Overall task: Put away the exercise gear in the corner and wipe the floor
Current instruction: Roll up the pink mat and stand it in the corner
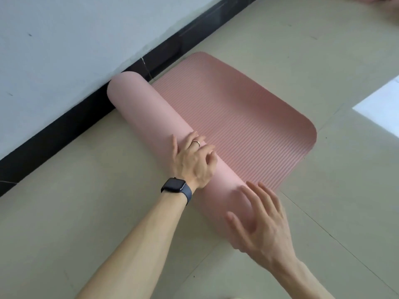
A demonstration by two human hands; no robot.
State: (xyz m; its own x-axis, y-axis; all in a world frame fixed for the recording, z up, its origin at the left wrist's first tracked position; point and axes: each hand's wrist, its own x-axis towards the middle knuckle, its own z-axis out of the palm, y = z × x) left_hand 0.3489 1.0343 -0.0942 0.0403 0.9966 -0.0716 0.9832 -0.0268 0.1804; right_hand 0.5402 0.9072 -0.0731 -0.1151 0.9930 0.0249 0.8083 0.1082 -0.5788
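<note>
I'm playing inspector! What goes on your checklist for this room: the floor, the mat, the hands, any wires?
Surface: pale tiled floor, sunlit patch at right.
Job's things: pink mat, partly rolled, ribbed end flat on the floor.
Clutter: pink thing at the top corner, unclear.
Hands: left hand and right hand press on the roll; watch on left wrist.
Cables: nothing seen.
Surroundings: white wall, black baseboard.

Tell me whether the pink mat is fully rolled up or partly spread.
Partly rolled. The pink mat has a roll under the left hand and right hand, while a ribbed stretch lies flat on the floor.
</note>
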